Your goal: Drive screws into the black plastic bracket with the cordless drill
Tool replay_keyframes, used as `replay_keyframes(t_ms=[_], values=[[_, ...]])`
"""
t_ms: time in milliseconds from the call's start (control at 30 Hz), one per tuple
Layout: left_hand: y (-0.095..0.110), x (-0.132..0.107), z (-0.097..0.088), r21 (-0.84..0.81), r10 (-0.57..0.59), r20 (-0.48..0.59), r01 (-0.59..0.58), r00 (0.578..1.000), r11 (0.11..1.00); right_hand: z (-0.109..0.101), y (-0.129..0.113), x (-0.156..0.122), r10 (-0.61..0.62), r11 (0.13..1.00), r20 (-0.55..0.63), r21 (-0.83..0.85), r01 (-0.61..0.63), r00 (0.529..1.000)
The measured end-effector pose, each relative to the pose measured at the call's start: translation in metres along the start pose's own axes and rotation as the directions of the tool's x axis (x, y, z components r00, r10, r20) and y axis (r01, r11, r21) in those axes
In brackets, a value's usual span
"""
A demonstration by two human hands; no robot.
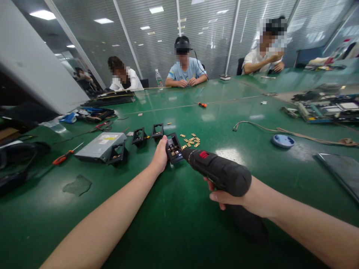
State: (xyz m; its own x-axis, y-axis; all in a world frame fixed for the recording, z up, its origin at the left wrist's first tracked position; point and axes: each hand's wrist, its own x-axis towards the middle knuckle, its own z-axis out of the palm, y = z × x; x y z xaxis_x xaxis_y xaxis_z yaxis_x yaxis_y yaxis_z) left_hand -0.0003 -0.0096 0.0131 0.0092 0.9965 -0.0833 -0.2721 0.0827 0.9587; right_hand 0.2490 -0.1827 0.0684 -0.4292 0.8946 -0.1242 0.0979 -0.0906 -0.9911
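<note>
My left hand (160, 154) is closed round the left side of a black plastic socket housing (176, 157), which has small brass-coloured parts inside. In my right hand (248, 200) is a black cordless drill (217, 168) with a red switch on top. Its nose points left at the housing's right edge; whether the bit touches cannot be made out. Just beyond lies a scatter of small brass plates (192, 141). Similar black housings stand to the left: one (157, 131) behind my left hand, another (139, 137) beside it, and a third (117, 154) nearer me.
A silver disc drive (99, 145) and an orange screwdriver (64, 157) lie left. Another screwdriver (202, 105) lies farther back. To the right are a blue round lid (282, 141), a cable (263, 129), a dark flat panel (340, 172) and circuit boards (328, 108). Several people sit across the table.
</note>
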Motion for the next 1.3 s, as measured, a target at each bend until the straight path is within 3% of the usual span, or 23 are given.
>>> replay_keyframes(t_ms=[500, 1033, 1300], values=[[0.002, -0.001, 0.003, -0.025, 0.017, 0.004, -0.017, 1.0, 1.0, 0.003, -0.011, 0.0, 0.0, 1.0, 0.025, 0.004, 0.0, 1.0], [0.002, -0.001, 0.003, -0.031, 0.016, -0.01, -0.016, 1.0, 0.999, 0.002, -0.001, -0.001, 0.036, 0.999, 0.003, 0.017, -0.036, 0.999], [0.001, 0.0, 0.001, -0.042, -0.001, -0.004, 0.0, 1.0, 0.999, 0.004, -0.012, -0.002, 0.045, 0.999, 0.004, -0.014, -0.045, 0.999]])
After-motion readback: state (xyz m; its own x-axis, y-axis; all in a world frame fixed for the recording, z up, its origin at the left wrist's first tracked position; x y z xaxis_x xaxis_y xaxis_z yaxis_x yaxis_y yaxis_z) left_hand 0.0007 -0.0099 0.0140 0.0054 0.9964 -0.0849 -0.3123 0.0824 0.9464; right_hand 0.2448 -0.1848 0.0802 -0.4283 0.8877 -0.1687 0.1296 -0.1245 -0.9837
